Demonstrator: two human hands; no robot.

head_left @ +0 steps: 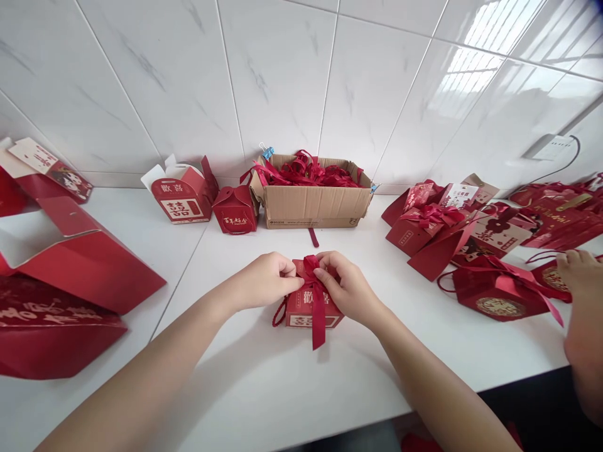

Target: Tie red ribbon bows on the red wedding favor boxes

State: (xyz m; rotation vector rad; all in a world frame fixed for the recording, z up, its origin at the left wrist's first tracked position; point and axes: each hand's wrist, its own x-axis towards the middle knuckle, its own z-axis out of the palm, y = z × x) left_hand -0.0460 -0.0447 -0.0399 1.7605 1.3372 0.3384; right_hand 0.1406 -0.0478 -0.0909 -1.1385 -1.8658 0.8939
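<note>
A red gift box (301,307) with gold and white lettering stands on the white table in front of me. Over its top runs a red ribbon (319,320), looped at the middle, with one tail hanging down the front. My left hand (273,280) pinches the ribbon on the left side of the loop. On the other side, my right hand (346,282) has thumb and fingers closed on the ribbon, close against the box top. A twisted red cord (279,312) hangs at the box's left side.
Behind the box stands a cardboard carton (313,207) full of red ribbons. Small red boxes (186,198) are left of it, larger red boxes (94,257) at far left. Ribboned boxes (494,295) crowd the right, where another person's hand (581,276) reaches in.
</note>
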